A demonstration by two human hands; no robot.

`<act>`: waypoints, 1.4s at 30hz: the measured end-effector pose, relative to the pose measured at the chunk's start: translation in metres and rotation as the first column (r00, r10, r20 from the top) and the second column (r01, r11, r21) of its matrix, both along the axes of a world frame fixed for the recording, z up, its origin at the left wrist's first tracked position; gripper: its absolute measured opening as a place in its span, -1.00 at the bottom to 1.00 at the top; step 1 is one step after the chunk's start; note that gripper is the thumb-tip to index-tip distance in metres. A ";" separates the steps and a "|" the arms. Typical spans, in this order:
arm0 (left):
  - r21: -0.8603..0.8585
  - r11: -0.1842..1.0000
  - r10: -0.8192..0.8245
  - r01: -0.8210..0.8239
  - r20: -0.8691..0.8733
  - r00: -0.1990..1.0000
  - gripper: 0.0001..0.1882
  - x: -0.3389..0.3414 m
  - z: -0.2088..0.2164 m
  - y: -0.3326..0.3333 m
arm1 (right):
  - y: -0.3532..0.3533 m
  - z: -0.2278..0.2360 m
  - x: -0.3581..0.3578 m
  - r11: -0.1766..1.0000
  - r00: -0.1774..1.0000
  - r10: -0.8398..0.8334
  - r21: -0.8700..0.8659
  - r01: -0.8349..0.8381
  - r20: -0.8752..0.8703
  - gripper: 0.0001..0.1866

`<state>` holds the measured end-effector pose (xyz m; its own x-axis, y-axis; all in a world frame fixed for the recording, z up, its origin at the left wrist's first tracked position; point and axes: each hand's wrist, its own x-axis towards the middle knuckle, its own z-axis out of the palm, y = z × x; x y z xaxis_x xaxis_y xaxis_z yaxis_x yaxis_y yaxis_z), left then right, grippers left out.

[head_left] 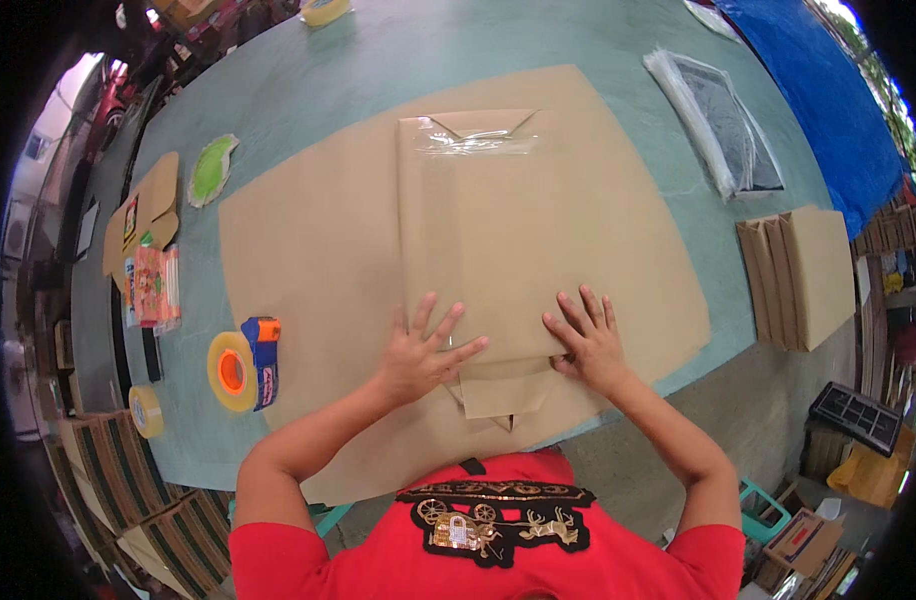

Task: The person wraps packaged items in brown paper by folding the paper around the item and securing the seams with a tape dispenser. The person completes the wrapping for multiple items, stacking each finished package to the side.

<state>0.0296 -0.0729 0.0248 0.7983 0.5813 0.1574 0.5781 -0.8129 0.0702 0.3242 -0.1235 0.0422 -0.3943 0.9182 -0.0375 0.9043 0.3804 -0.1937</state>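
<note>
1. Left hand (pixel 421 350) spread flat, fingers splayed, palm pressed on the near end of a brown paper-wrapped parcel (pixel 478 250); gripping nothing.
2. Right hand (pixel 585 340) likewise open and flat, fingers fanned, pressing the same near end just right of the left hand; a narrow gap of paper between the two.
3. Parcel stretching away from both hands, its far end closed with a triangular flap under clear tape (pixel 475 141). Contents hidden by the wrapping.
4. Below the fingertips, a folded paper flap (pixel 503 388) jutting toward the body, unsealed.
5. Under the parcel, one large brown paper sheet (pixel 308 260) reaching well beyond both hands left and right, its near edge hanging over the table (pixel 378 60) edge.
6. Left of the left hand, near: one tape dispenser (pixel 246 368) with an orange-cored roll. Further left, one loose tape roll (pixel 146 411) at the table edge.
7. Far beyond the left hand: one more tape roll (pixel 325 10).
8. Right of the right hand, well apart: one wrapped brown box (pixel 803 275) at the table edge; beyond it, a stack of clear plastic bags (pixel 713 120).
9. Open green tabletop beyond the sheet on the far side.
</note>
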 end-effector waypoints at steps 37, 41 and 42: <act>0.024 0.984 -0.177 0.177 0.228 0.957 -0.80 0.002 -0.005 -0.017 | 0.029 0.004 -0.060 0.967 0.966 0.222 -0.101 -0.236 -0.132 -0.16; 0.004 0.987 -0.159 0.163 0.246 0.956 -0.89 -0.006 0.001 -0.026 | -0.001 0.000 0.020 0.988 0.989 0.139 0.071 -0.136 -0.052 -0.26; 0.020 0.985 -0.169 0.169 0.250 0.953 -0.92 -0.003 -0.001 -0.028 | -0.007 0.001 0.032 0.989 0.995 0.094 0.113 -0.091 -0.016 -0.29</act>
<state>0.0270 -0.1009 0.0241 0.8201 0.4418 0.3636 0.3960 -0.8969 0.1967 0.3559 -0.1301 0.0435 -0.4774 0.8757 0.0726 0.8604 0.4826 -0.1637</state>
